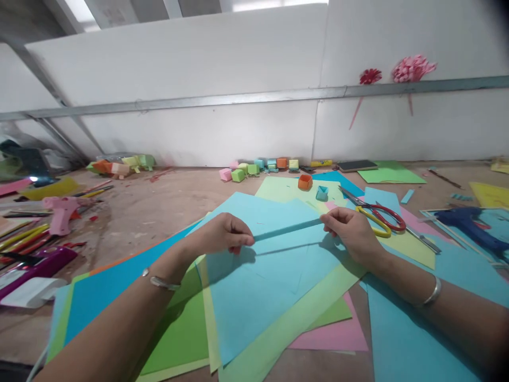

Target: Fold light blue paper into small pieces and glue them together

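The bench [151, 204] is carrying coloured papers [103, 281], a light blue sheet [258, 286] lying uppermost at centre. Scissors [366, 205] are resting at right. The left hand [225, 233] and right hand [350, 231] are pinching opposite ends of a narrow blue strip [288, 229], holding it above the sheet.

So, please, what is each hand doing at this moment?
Left hand: closed, pinching one end of the blue paper strip.
Right hand: closed, pinching the other end.
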Tool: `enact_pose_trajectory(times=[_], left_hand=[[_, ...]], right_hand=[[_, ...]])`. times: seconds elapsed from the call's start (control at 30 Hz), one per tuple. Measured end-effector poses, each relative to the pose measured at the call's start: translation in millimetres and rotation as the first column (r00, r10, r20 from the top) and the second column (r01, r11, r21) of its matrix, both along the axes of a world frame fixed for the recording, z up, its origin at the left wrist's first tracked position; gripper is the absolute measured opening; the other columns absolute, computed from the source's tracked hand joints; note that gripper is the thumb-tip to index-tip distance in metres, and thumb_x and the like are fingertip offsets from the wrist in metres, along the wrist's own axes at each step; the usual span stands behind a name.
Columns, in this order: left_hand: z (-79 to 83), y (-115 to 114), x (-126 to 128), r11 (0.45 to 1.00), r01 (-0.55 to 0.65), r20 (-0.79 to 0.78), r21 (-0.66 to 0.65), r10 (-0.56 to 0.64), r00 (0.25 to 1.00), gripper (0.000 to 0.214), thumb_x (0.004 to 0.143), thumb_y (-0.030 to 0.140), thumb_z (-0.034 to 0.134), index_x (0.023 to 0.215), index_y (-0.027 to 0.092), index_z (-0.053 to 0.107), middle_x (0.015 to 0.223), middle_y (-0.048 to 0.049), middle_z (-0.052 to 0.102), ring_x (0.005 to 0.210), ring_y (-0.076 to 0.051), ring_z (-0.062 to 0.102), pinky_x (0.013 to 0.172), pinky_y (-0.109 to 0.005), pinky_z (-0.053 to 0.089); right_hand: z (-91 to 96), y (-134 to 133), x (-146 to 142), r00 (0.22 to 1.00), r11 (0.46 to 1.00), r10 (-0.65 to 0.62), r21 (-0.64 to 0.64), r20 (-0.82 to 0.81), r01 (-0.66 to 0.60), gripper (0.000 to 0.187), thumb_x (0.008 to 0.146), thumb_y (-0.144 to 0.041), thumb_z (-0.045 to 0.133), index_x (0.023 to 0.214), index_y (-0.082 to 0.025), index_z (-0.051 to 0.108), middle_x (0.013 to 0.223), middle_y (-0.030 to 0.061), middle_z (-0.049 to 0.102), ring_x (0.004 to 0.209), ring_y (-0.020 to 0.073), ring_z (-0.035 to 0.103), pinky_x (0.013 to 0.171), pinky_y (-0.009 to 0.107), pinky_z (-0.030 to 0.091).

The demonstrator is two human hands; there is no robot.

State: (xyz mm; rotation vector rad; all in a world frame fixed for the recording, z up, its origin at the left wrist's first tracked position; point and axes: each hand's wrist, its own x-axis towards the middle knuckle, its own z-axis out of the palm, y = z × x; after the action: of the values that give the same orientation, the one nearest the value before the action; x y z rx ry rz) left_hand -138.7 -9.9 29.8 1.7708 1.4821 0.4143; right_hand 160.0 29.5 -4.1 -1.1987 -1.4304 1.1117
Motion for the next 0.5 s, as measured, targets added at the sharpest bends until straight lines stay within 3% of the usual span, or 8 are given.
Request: enact_pose_trajectory(times=[0.07,0.2,0.33,0.4,0.5], left_hand=[[7.5,-12,11,0.988,0.094,0.084,-0.125,-0.083,0.993,0.026,0.073,0.041,0.069,0.064,0.017,0.064,0.045,0.0025,0.058,0.043,-0.01,0.052,0.046,-0.019,0.04],[13.7,-35,38,0.961,0.151,0.219,-0.233,-0.099,0.971,0.026,0.078,0.042,0.067,0.074,0.02,0.054,0.048,0.0041,0.06,0.044,-0.01,0.054,0.044,-0.018,0.034],[10.2,-42,53,0.912,0.33,0.384,-0.244,-0.221,0.896,0.044,0.079,0.059,0.063,0.068,0.018,0.052,0.055,0.0003,0.061,0.052,-0.011,0.054,0.051,-0.021,0.036],[6.5,-40,56,0.939,0.273,0.434,-0.209,-0.162,0.886,0.053,0.081,0.067,0.054,0.071,0.015,0.058,0.061,-0.0031,0.064,0.054,-0.011,0.053,0.052,-0.022,0.035],[-0.8,-37,58,0.967,0.053,0.541,-0.249,0.094,0.835,0.057,0.08,0.07,0.054,0.084,0.013,0.061,0.066,-0.0036,0.065,0.053,-0.01,0.051,0.046,-0.02,0.03]], right_hand=[[-1.1,2,0,0.991,0.999,-0.013,-0.033,-0.135,0.008,0.04,0.061,-0.053,0.081,0.066,-0.017,0.063,0.06,0.0012,0.063,0.054,0.0111,0.052,0.051,0.024,0.041],[6.0,11,0,0.972,0.997,-0.017,-0.077,-0.236,-0.002,0.047,0.06,-0.061,0.079,0.073,-0.019,0.061,0.065,-0.0002,0.063,0.062,0.0116,0.058,0.058,0.024,0.047],[26.4,27,-7,0.976,0.964,0.095,-0.229,-0.195,-0.139,0.04,0.057,-0.044,0.087,0.065,-0.017,0.058,0.057,-0.0018,0.057,0.048,0.0062,0.048,0.047,0.02,0.043],[35.0,30,-18,0.966,0.909,0.215,-0.331,-0.146,-0.252,0.036,0.055,-0.033,0.089,0.061,-0.015,0.058,0.051,-0.0008,0.056,0.043,0.0051,0.044,0.042,0.018,0.038],[37.4,20,-43,0.919,0.831,0.381,-0.396,-0.105,-0.39,0.03,0.058,-0.028,0.086,0.059,-0.014,0.059,0.047,-0.0007,0.055,0.041,0.0051,0.043,0.04,0.018,0.035]])
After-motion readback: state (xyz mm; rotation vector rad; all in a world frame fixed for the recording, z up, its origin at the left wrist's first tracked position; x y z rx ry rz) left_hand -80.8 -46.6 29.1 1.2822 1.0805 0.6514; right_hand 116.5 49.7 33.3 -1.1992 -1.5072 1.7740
